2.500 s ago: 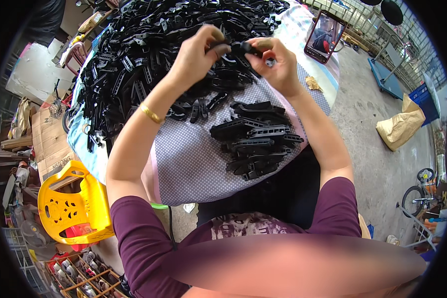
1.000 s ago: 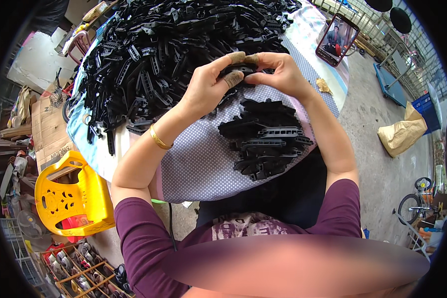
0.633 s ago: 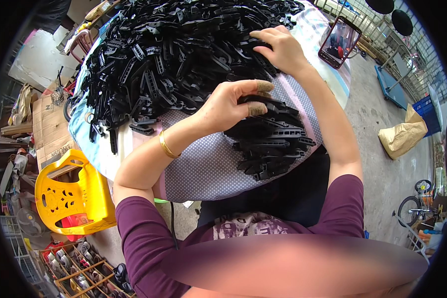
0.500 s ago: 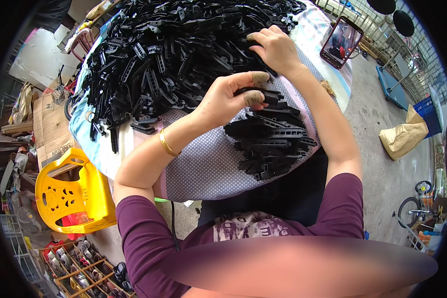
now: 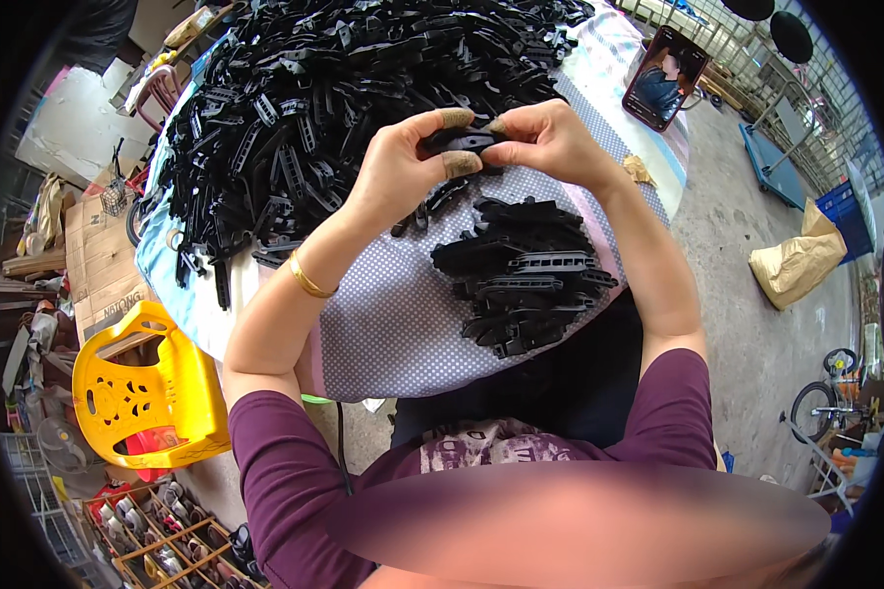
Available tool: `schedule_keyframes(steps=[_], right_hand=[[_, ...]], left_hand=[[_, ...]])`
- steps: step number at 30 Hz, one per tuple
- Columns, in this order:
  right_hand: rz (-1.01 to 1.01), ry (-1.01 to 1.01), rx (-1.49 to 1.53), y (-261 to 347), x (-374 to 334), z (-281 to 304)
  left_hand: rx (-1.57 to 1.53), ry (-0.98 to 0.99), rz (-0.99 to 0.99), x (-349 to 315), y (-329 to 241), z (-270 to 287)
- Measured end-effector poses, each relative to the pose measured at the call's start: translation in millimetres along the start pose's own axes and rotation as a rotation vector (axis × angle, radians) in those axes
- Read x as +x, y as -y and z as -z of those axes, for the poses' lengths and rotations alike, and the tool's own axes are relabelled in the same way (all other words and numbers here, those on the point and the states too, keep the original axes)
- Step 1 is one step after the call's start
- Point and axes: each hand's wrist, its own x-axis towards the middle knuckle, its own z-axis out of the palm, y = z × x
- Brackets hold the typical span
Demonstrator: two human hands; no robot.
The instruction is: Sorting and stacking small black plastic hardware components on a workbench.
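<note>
Above the near edge of a big heap of long black plastic pieces (image 5: 295,118), both my hands meet at one black plastic piece (image 5: 471,140). My left hand (image 5: 403,162) pinches its left end between thumb and forefinger, both wrapped in brownish tape. At the other end, my right hand (image 5: 550,142) grips it with thumb and fingertips. The fingers partly cover the piece, so its full shape is hidden. Closer to me, a smaller stack of similar black pieces (image 5: 525,280), some with ladder-like slots, lies on the dotted grey cloth (image 5: 383,324).
A phone (image 5: 665,79) stands at the table's right side, near a crumpled tan scrap (image 5: 638,170). To the left is a yellow plastic chair (image 5: 192,393), with a shoe rack (image 5: 167,540) below it. A tan sack (image 5: 801,260) and a blue trolley (image 5: 771,167) stand on the floor at right.
My right hand has come back from the heap toward my left hand, which has moved up and left. Both now hold one black piece. The picture on the phone has changed.
</note>
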Motion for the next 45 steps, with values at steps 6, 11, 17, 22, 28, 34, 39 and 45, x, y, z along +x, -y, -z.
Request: schedule_keyframes(steps=[6, 11, 17, 22, 28, 34, 39, 45], right_hand=[[0.036, -0.247, 0.181, -9, 0, 29], [-0.069, -0.483, -0.371, -56, -6, 66], [-0.074, -0.323, -0.627, -45, -6, 45], [-0.045, -0.247, -0.852, -38, -7, 43], [0.021, -0.329, -0.285, -17, -3, 26], [0.22, -0.252, -0.253, -1, 3, -2], [-0.256, -0.325, -0.882, -24, -10, 33], [-0.275, -0.234, -0.833, -41, -8, 51]], left_hand=[[-0.006, 0.042, -0.043, -13, -12, -11], [0.254, 0.436, -0.299, -26, -31, -26], [0.249, 0.619, -0.367, -22, -19, -21], [-0.029, 0.33, 0.049, -12, -14, -17], [-0.299, -0.022, 0.183, 4, 13, -11], [-0.391, -0.096, 0.274, 5, 20, -5], [-0.47, -0.167, 0.281, 6, 12, -1], [-0.535, -0.176, 0.298, 8, 12, 2]])
